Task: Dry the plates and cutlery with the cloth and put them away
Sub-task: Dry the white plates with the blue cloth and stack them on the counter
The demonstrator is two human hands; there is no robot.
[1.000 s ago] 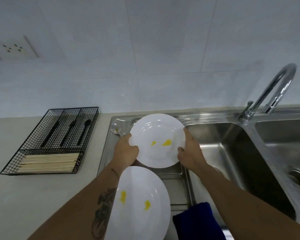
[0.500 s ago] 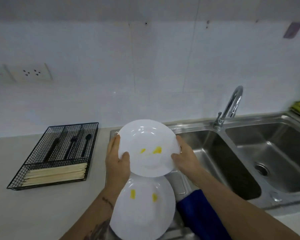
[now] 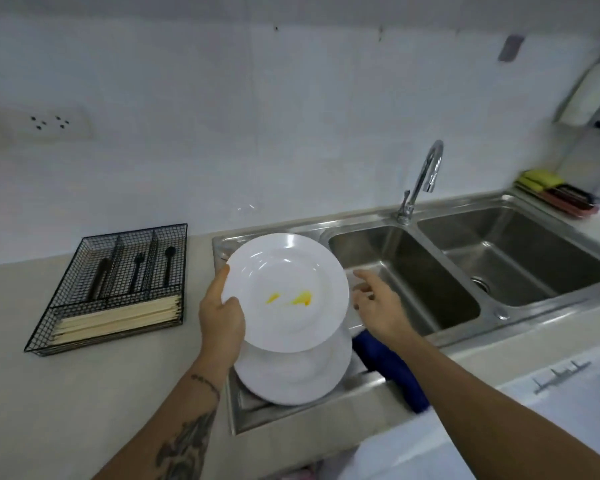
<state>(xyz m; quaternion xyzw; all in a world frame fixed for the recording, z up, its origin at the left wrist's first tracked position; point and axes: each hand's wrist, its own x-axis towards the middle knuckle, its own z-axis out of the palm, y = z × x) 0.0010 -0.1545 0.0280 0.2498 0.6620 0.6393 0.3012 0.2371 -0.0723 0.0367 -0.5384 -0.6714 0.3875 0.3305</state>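
My left hand (image 3: 220, 317) grips the left rim of a white plate (image 3: 286, 268) with two yellow marks, held above the sink's draining board. A second white plate (image 3: 291, 375) lies flat on the draining board, partly under the held one. My right hand (image 3: 378, 304) is just off the held plate's right rim, fingers apart, holding nothing. A dark blue cloth (image 3: 392, 368) lies on the sink's front edge below my right forearm. A black wire cutlery tray (image 3: 115, 285) on the counter to the left holds black-handled cutlery and pale chopsticks.
A double stainless sink (image 3: 465, 271) with a curved tap (image 3: 423, 178) fills the right side. Sponges and a pink tray (image 3: 555, 192) sit at the far right. The tiled wall carries sockets (image 3: 49, 123). A white cabinet front with hooks (image 3: 555, 375) is at the lower right.
My right hand has let go of the plate's right rim and opened; the left hand alone holds the plate. The view has pulled back and swung right, showing more of the sink.
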